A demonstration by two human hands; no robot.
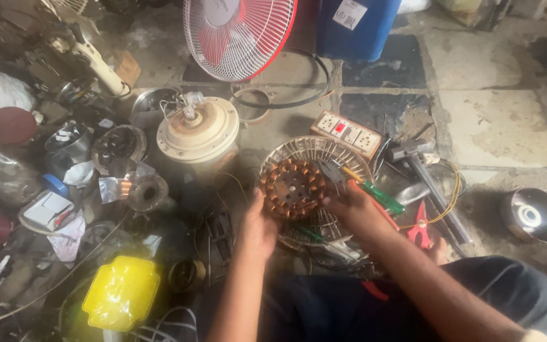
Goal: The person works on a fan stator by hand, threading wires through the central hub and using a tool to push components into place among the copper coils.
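Stone floor point(495, 120): both hands' grip closed on copper-wound stator point(292, 187).

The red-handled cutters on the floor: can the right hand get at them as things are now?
Probably yes. The red-handled cutters lie in the open just right of the right hand, with nothing on top of them. That hand now touches the copper-wound stator, so it must let go first.

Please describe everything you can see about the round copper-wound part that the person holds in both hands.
The copper-wound stator is a flat round disc with a ring of reddish copper coils around a dark centre with small holes. It faces up, slightly tilted, over a round wire fan guard on the stone floor. The left hand grips its lower left edge; the right hand holds its right edge. Pliers with green handles lie next to it on the right.
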